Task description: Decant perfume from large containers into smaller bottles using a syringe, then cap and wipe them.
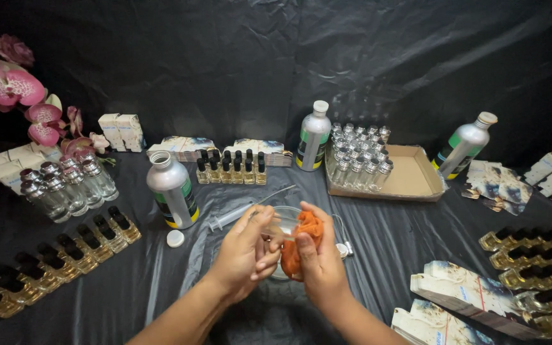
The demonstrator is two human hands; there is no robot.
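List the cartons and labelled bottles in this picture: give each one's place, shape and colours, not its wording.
Open aluminium bottle: left of centre, green-yellow label.
Capped aluminium bottle: back centre, same label.
Third aluminium bottle: right, leaning.
Small white cartons: back left, upright.
Flat patterned cartons: front right, stacked.
Brown tray: holds clear vials.

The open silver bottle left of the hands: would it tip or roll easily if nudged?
The open silver bottle is tall and narrow, so it probably tips fairly easily. Its round body would likely roll once down. Its white cap lies on the black sheet, so any contents could spill.
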